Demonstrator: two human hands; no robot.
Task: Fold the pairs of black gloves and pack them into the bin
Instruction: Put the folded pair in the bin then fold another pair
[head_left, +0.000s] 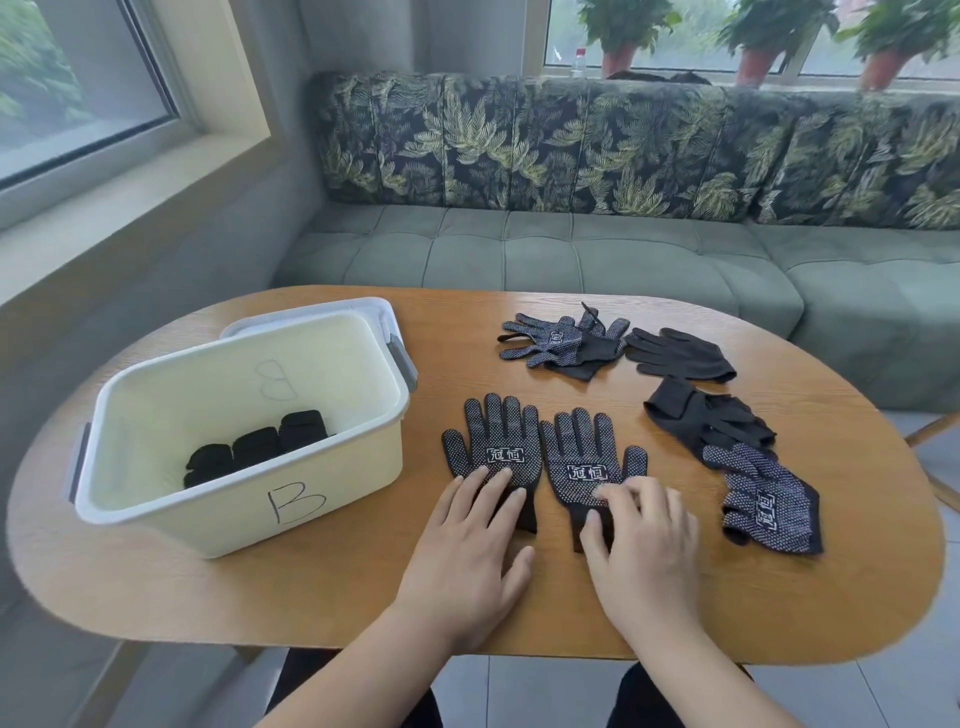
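Note:
Two black dotted gloves lie flat side by side, palms up, in the middle of the table: the left glove and the right glove. My left hand rests with straight fingers on the left glove's cuff. My right hand lies on the right glove's cuff, fingers a little bent. The cream bin marked "B" stands at the left and holds three folded black bundles.
More black gloves lie loose on the wooden table: a pile at the back, a plain one, a dark heap and a dotted glove at the right. The bin's lid lies behind it. A sofa runs behind the table.

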